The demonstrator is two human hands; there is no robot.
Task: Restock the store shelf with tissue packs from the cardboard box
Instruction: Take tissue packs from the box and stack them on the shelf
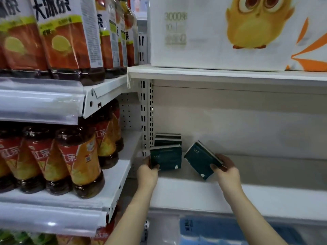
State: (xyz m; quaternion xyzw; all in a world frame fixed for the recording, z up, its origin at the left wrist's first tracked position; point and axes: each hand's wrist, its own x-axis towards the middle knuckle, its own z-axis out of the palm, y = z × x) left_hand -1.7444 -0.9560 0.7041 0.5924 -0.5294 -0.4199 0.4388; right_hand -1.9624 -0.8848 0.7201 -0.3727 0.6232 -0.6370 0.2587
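Two dark green tissue packs are in my hands over the white shelf (247,197). My left hand (147,171) grips one green tissue pack (167,159) standing upright at the shelf's left end, by the slotted upright. Behind it stands another green tissue pack (168,138) against the back wall. My right hand (225,167) holds a tilted green tissue pack (200,160), its lower corner close to the shelf surface. The cardboard box is not in view.
Bottled tea (77,161) fills the shelves on the left, with more bottles (67,36) on the level above. A large white tissue carton with a yellow bird (230,32) sits on the shelf overhead. Blue packaged goods (212,230) lie below the shelf edge.
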